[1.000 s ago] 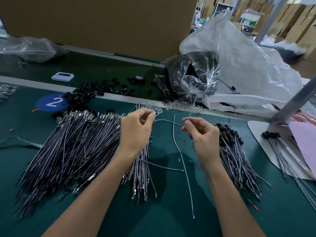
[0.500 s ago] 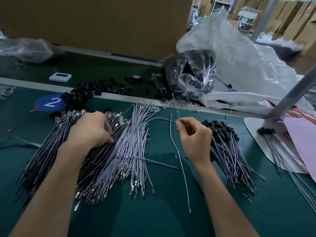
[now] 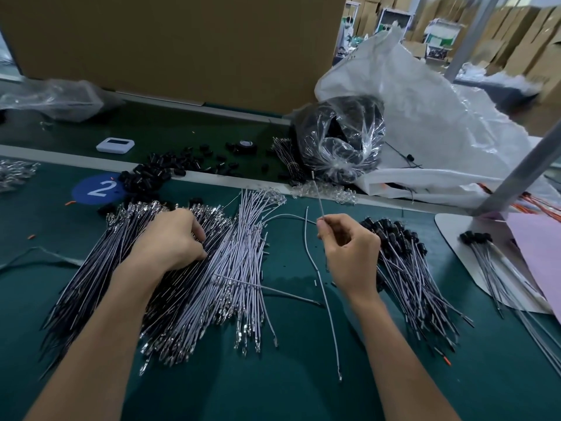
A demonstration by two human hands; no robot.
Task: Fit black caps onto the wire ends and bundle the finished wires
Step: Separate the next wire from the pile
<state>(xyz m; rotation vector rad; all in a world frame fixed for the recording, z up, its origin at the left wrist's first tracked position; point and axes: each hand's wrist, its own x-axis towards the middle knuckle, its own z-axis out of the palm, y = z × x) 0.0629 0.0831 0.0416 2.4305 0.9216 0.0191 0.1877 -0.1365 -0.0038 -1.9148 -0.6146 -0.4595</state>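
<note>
A big heap of uncapped grey wires (image 3: 170,287) with metal terminals lies on the green belt at the left. My left hand (image 3: 170,238) rests on top of that heap, its fingers curled down among the wires. My right hand (image 3: 349,253) pinches a single thin wire (image 3: 317,196) between thumb and fingers, and the wire's end sticks up above the hand. To the right lies a pile of capped wires (image 3: 403,262) with black caps at their far ends. Loose black caps (image 3: 151,174) are scattered at the back left.
A clear bag of black caps (image 3: 340,138) sits at the back centre beside a large white sack (image 3: 440,117). A few loose wires (image 3: 321,284) lie between my hands. A white board (image 3: 455,238) with more capped wires (image 3: 488,259) is at the right, beside a metal post (image 3: 522,168).
My left hand has left the wire and dropped onto the left heap, where it now digs among the wires. My right hand has stayed in place with the single wire.
</note>
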